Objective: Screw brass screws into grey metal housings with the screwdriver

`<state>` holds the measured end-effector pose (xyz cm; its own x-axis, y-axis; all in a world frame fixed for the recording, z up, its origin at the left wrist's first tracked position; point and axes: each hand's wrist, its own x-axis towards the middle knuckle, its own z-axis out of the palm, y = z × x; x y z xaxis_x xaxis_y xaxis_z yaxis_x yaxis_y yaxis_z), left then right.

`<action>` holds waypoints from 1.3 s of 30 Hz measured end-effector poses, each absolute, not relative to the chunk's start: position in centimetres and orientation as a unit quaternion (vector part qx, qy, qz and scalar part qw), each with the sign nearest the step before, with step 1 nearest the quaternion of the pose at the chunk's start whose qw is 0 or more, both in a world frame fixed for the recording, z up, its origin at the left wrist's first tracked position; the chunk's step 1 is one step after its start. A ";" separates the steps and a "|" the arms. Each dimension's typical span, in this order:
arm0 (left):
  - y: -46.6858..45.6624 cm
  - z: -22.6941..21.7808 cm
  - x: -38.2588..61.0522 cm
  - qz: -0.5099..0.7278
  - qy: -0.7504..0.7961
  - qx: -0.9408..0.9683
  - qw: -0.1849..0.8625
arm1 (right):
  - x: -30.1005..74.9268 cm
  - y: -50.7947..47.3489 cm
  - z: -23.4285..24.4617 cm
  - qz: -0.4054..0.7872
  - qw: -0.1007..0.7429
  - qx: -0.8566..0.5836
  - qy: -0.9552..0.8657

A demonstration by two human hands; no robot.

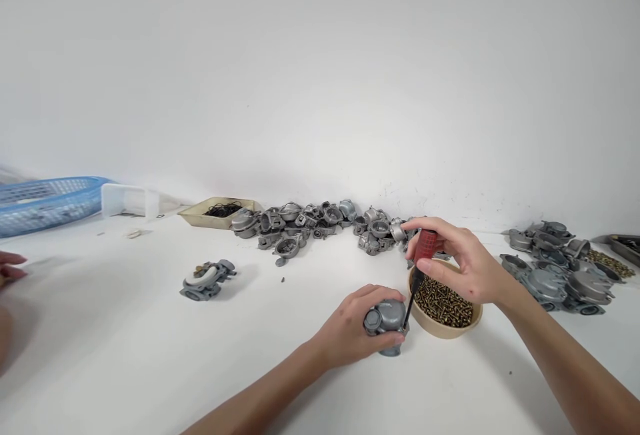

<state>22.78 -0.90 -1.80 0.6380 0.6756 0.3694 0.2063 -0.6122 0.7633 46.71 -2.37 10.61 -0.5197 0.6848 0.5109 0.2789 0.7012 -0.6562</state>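
My left hand (353, 328) is closed round a grey cast-metal part (386, 320) that rests on the white table (125, 355). My right hand (463, 261) grips a screwdriver by its red handle (425, 246). The dark shaft slants down and its tip meets the right side of the metal part. Just right of the part stands a tan bowl (443, 328) full of small brass screws, partly under my right hand.
A heap of grey metal parts (320, 221) lies along the wall, another pile (560, 268) at the right. One assembled part (207, 279) sits alone at left. A beige tray (217, 211), a blue basket (47, 201) and another person's fingers (10, 267) are further left.
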 end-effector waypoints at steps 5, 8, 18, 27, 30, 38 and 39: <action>-0.9 -1.9 22.8 0.334 0.271 0.833 0.348 | 46.3 -3.4 11.4 0.257 0.366 -0.244 -0.861; -0.8 -2.1 22.8 0.331 0.279 0.832 0.348 | 46.0 -3.5 11.1 0.208 0.378 -0.260 -0.864; -0.7 -2.1 22.7 0.324 0.286 0.830 0.352 | 45.7 -3.7 11.1 0.241 0.405 -0.222 -0.853; -0.7 -2.4 22.7 0.324 0.284 0.829 0.357 | 45.7 -3.6 11.0 0.276 0.400 -0.220 -0.846; -0.7 -2.4 22.6 0.327 0.286 0.826 0.360 | 45.5 -3.4 10.8 0.191 0.422 -0.222 -0.858; -0.8 -2.1 22.7 0.320 0.286 0.831 0.354 | 45.6 -3.4 10.9 0.248 0.422 -0.213 -0.846; -0.8 -2.1 22.7 0.320 0.288 0.830 0.354 | 45.5 -3.4 10.8 0.222 0.429 -0.215 -0.848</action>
<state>22.70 -0.75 -2.14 0.6296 0.7050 0.3267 0.2526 -0.5833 0.7720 45.55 -3.35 10.85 -0.5386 0.5562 0.6329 0.1746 0.8085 -0.5619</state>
